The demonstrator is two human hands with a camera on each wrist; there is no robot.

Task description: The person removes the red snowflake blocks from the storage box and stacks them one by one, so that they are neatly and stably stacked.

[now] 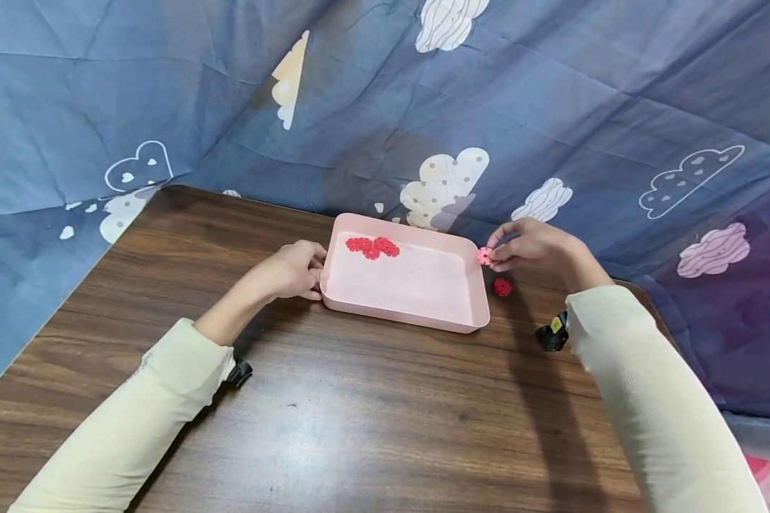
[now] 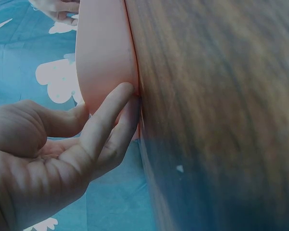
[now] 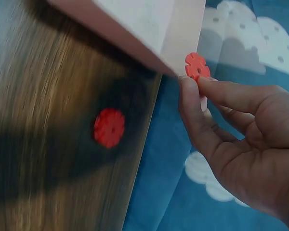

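A pink rectangular tray (image 1: 398, 313) sits on the table, with several red notched plastic discs (image 1: 373, 247) grouped near its back left. My left hand (image 1: 295, 269) holds the tray's left end. In the left wrist view, its fingers (image 2: 108, 113) lie against the pink outer wall, thumb near the corner. Beyond the right end, my right hand (image 1: 531, 246) pinches one lighter red-pink notched disc (image 3: 196, 66) between thumb and fingertips, close by the tray's rim. Another red disc (image 3: 109, 127) rests on the table outside the tray, below that hand.
The brown wooden table (image 1: 372, 406) ends just behind the tray. A blue cloth (image 1: 359, 107) with cloud prints hangs along its back edge. Black wrist devices (image 1: 553, 333) sit at both sleeves. The right arm's shadow crosses the table.
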